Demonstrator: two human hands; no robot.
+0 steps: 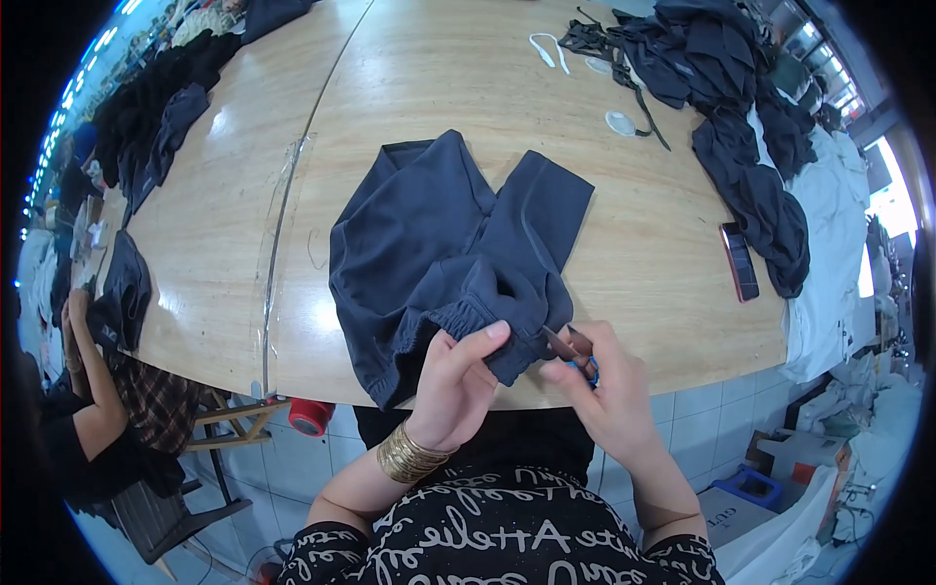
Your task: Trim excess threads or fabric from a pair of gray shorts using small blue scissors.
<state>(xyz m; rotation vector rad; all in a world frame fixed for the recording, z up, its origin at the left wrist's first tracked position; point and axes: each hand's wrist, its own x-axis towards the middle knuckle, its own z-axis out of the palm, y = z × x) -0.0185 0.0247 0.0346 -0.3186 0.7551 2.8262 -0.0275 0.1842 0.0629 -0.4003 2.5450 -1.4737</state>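
Observation:
A dark navy pair of pants (409,234) with a gathered elastic waistband (463,312) lies bunched on the table in front of me. My left hand (460,378) grips the waistband at its near edge, thumb on top and the other fingers underneath, out of sight. In my right hand (609,390) is a small pair of thread snips (564,349) with a bit of blue at the grip. The blades point left, close beside the waistband's right end. Whether they touch the cloth I cannot tell.
The wooden table (643,224) has a taped seam on the left. A phone (739,261) lies at right beside dark garments (751,185) and white cloth (829,234). Black straps (643,107) and a white cord (548,51) lie far right. Another person (93,409) sits at left.

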